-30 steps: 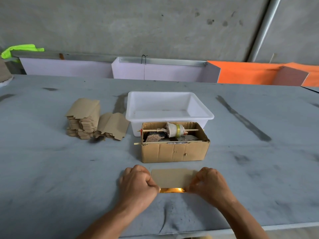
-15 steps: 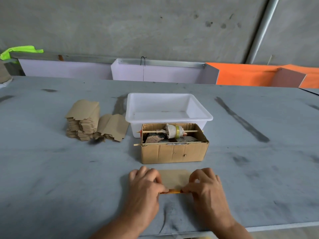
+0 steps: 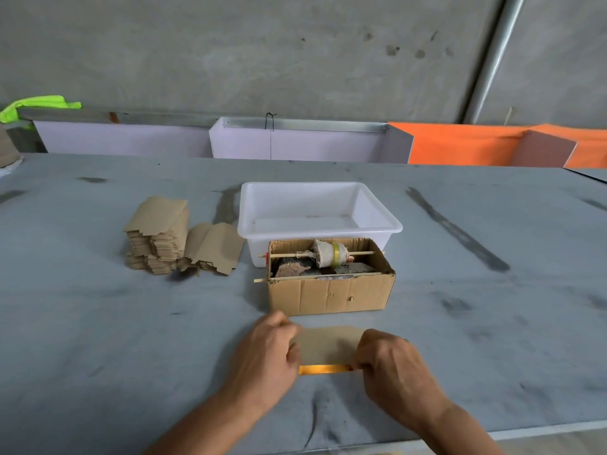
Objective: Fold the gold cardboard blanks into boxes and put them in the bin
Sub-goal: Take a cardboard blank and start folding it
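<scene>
Grey table ran beneath a concrete wall. At lower centre, one blank lay flat, brown side up, gold edge showing. Left hand and right hand pinched its ends with curled fingers, evidently to crease a flap. Bin stood at centre, holding no boxes; stack centre left.

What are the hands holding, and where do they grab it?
Both hands grip one cardboard blank: the left hand holds its left end, the right hand pinches its right end near the gold edge.
</scene>
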